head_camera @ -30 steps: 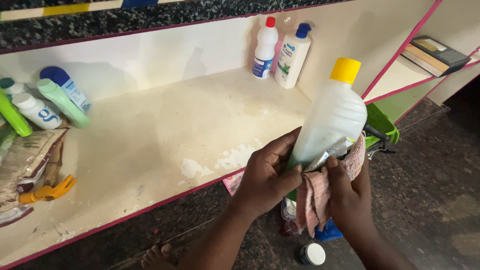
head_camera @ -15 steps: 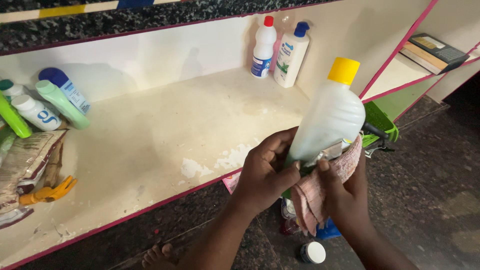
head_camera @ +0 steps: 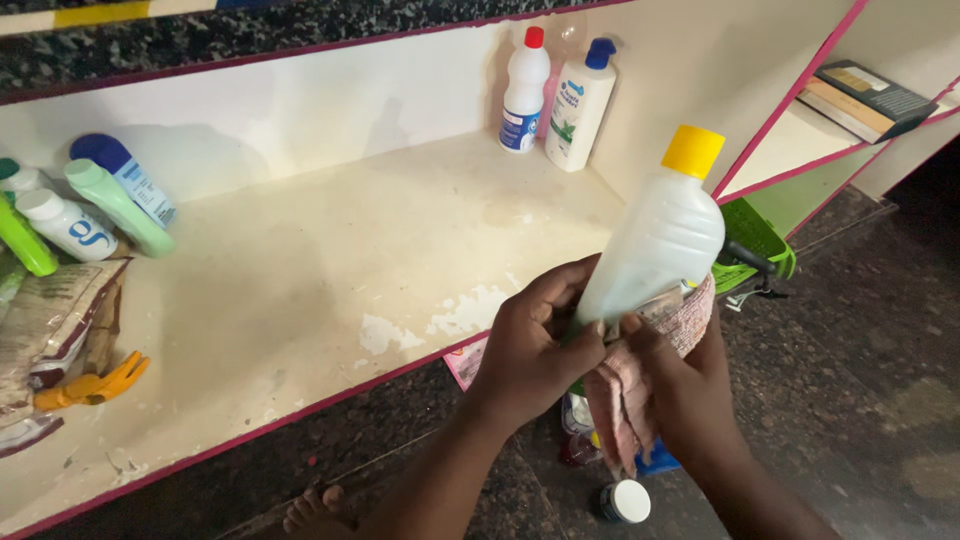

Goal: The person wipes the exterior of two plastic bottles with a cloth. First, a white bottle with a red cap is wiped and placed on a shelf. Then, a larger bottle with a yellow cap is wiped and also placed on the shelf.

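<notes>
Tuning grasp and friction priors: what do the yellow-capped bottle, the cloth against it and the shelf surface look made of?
Bottle: likely translucent plastic, matte and cloudy, with an opaque glossy yellow cap. Left hand grips its base.
Cloth: woven fabric, probably cotton, pinkish check, soft and hanging in folds under the right hand.
Shelf: hard cream surface, perhaps painted stone or cement, since white patches show where the coating flaked.

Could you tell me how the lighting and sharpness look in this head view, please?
Head view: even, soft light; faint bottle shadows on the back wall; the white bottle and both hands, left hand and right hand, are slightly motion-soft; the floor is dim.
</notes>
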